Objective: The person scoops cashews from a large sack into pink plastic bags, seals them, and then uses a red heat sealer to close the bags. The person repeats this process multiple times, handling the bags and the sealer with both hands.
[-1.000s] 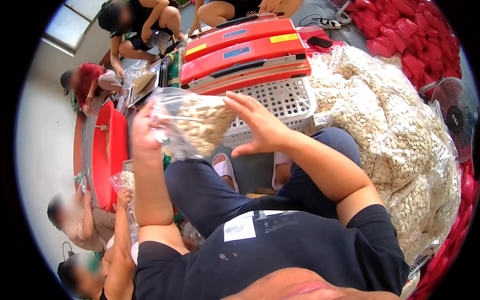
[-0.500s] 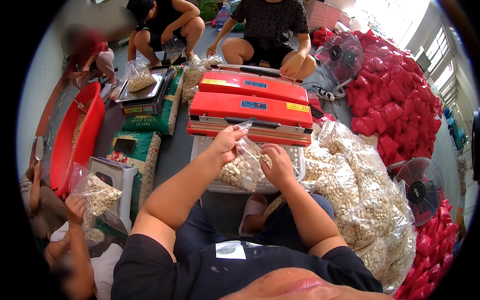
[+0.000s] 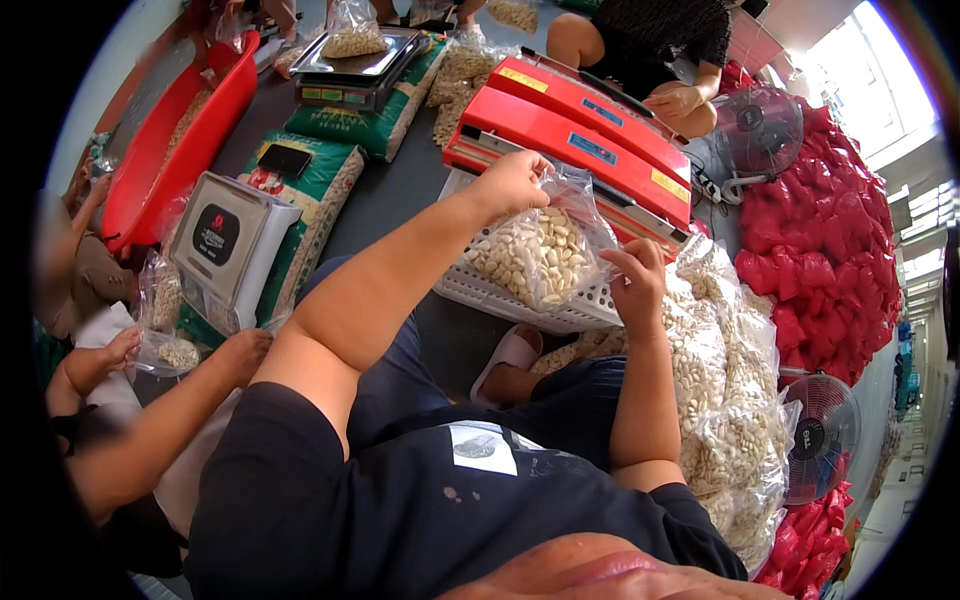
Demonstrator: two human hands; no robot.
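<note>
A clear plastic bag of white beans (image 3: 545,255) hangs between my two hands, its beans settled in the lower part. My left hand (image 3: 512,187) pinches the upper left of the bag near its mouth. On the other side, my right hand (image 3: 637,283) is closed on the bag's right edge. Just beyond the bag stands a red bag sealer (image 3: 555,140), with a second red sealer (image 3: 600,97) behind it. Below the bag is a white perforated plastic crate (image 3: 478,292), partly covered by it.
Filled bean bags (image 3: 715,400) pile up at my right, near two fans (image 3: 755,130) and a heap of red packets (image 3: 815,220). Leftward are a scale (image 3: 235,240), another scale (image 3: 365,65), green sacks (image 3: 320,205) and a red tub (image 3: 225,110). Co-workers sit nearby.
My view has turned, shifting the scene. My right hand has moved from the bag's front to its right edge, and the bag is spread wider. The co-worker's raised bag at left has been lowered.
</note>
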